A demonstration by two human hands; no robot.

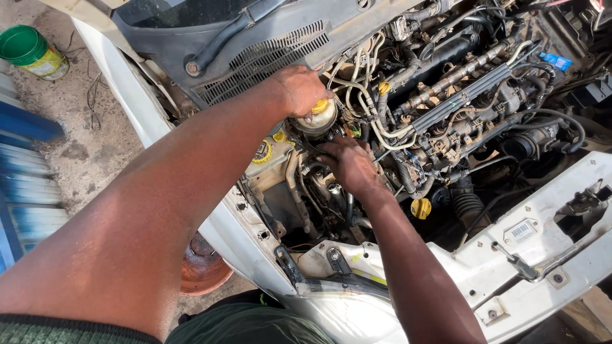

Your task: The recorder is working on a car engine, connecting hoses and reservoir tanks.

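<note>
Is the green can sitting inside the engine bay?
No, the green can stands on the ground beside the car, outside the engine bay.

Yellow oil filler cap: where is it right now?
In the head view, the yellow oil filler cap sits low in the engine bay, just right of the right hand's forearm, beside a black ribbed hose.

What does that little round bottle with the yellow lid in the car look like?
The small reservoir is a round, cloudy whitish plastic pot with a yellow cap, looking grimy. It stands upright at the back of the open engine bay, among pale hoses. The left hand rests on its cap, hiding part of it. The right hand works just below it, apart from it.
</note>
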